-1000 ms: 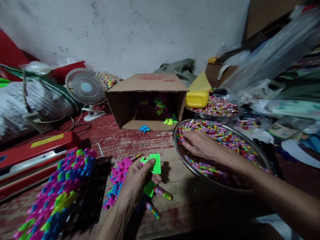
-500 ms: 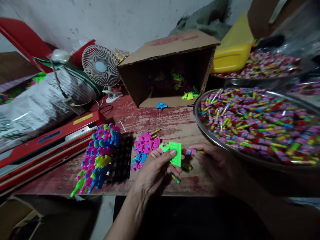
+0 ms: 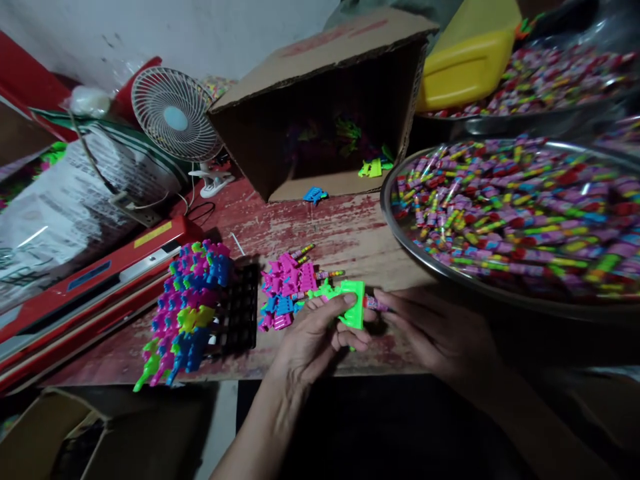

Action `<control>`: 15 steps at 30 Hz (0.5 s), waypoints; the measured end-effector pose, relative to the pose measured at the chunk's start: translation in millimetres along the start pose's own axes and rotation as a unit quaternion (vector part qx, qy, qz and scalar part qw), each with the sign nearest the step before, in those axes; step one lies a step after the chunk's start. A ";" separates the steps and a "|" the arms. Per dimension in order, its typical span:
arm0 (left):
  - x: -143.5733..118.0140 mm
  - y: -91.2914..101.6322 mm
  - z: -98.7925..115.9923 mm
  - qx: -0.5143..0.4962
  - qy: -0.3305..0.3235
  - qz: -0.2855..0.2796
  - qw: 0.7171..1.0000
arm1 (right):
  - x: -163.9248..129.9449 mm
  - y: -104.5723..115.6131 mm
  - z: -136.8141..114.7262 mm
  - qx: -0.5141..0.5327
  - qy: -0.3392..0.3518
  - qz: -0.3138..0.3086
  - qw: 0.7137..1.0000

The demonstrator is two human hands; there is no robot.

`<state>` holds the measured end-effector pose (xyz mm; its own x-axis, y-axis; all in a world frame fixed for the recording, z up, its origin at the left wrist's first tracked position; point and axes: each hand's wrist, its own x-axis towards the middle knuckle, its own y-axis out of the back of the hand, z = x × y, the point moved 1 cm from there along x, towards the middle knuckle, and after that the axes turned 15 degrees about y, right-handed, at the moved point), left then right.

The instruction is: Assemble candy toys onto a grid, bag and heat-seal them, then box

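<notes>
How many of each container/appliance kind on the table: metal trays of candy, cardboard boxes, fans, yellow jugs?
Metal trays of candy: 2, near tray and far tray
Cardboard box: 1, on its side
Fan: 1
Yellow jug: 1
Total: 5

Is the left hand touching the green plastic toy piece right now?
Touching. The head view shows the left hand with its thumb pressed on the green plastic toy piece, fingers curled under it.
</notes>
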<state>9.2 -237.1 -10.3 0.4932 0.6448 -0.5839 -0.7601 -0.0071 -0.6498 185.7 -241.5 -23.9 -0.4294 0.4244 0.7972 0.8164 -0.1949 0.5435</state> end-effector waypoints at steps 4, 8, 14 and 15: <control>1.4 1.1 -6.2 -0.039 0.021 -0.021 0.999 | -2.4 2.9 -3.4 -0.003 -0.001 0.023 1.000; 0.7 -0.3 -12.2 -0.032 0.011 0.002 0.999 | -8.6 1.7 -7.3 -0.029 0.027 -0.004 0.999; -4.4 -14.2 -14.7 0.061 -0.006 -0.020 0.998 | -19.8 3.3 -13.1 0.096 -0.137 0.066 0.984; -3.9 -16.1 -15.4 0.063 -0.006 -0.020 0.998 | -20.4 3.4 -14.1 0.124 -0.174 0.082 0.973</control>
<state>26.0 -251.3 -5.0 0.5192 0.6514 -0.5533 -0.7881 0.1145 -0.6047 191.8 -263.3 -34.6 -0.1634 0.6874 0.7077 0.9500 -0.0838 0.3007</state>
